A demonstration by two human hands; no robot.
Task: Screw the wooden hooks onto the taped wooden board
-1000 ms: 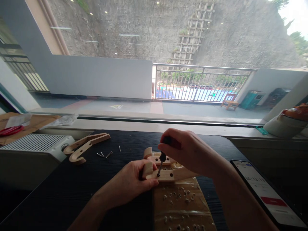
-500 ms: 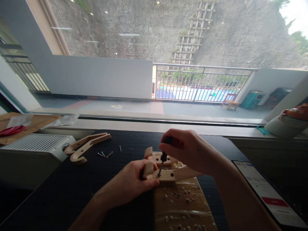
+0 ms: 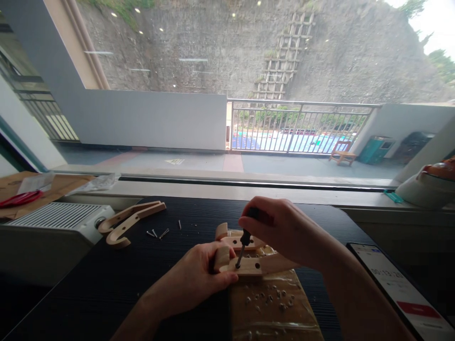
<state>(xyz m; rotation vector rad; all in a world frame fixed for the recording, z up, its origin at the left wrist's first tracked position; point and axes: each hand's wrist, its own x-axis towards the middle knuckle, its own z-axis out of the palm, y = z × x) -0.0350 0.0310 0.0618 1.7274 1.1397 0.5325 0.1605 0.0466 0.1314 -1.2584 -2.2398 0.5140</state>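
Observation:
My right hand [image 3: 272, 220] is closed round the dark handle of a screwdriver [image 3: 245, 238]. The screwdriver's tip stands in a hole near the curled end of a pale wooden hook [image 3: 250, 266]. Gripping that curled end, my left hand [image 3: 199, 270] has its thumb along the near edge and fingers behind. The hook lies over a tape-wrapped board [image 3: 273, 312] dotted with many small holes. Just behind it lies a second wooden hook [image 3: 240, 242], partly covered by my hands. A screw under the tip is too small to make out clearly.
Two more wooden hooks [image 3: 133, 220] lie at the left of the dark table [image 3: 88, 289], near several loose screws [image 3: 156, 233]. A phone [image 3: 398, 293] showing a timer lies at right. Red scissors [image 3: 21, 199] rest on cardboard by a white radiator [image 3: 60, 220]. A window sill runs behind.
The whole view has shifted slightly downward in the frame. Both hands keep their holds, and the screwdriver tip stays in the same hole.

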